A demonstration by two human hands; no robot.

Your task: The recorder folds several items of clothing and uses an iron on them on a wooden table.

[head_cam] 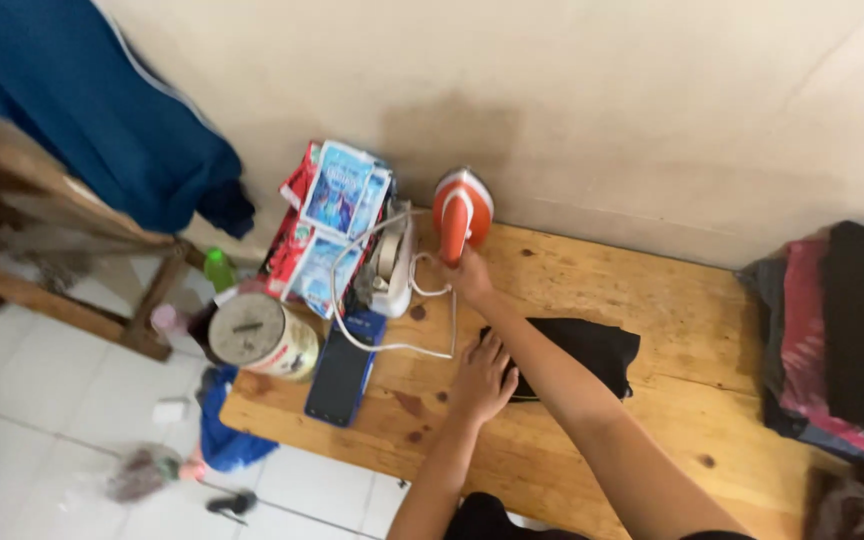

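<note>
An orange and white clothes iron (462, 212) stands upright at the far edge of a wooden table (592, 290), close to the wall. My right hand (469, 273) is at the iron's handle base, gripping it. My left hand (482, 378) lies flat, fingers spread, on the left end of a folded black garment (592, 352) in the middle of the table. The iron's white cord (392, 300) loops across the table to the left.
A black phone (342, 372), a round tin (262, 335), a white appliance (392, 265) and colourful packets (327, 225) crowd the table's left end. Stacked folded clothes (842, 340) sit at the right. A blue garment (102, 120) hangs over a wooden frame. Tiled floor (32, 400) lies below left.
</note>
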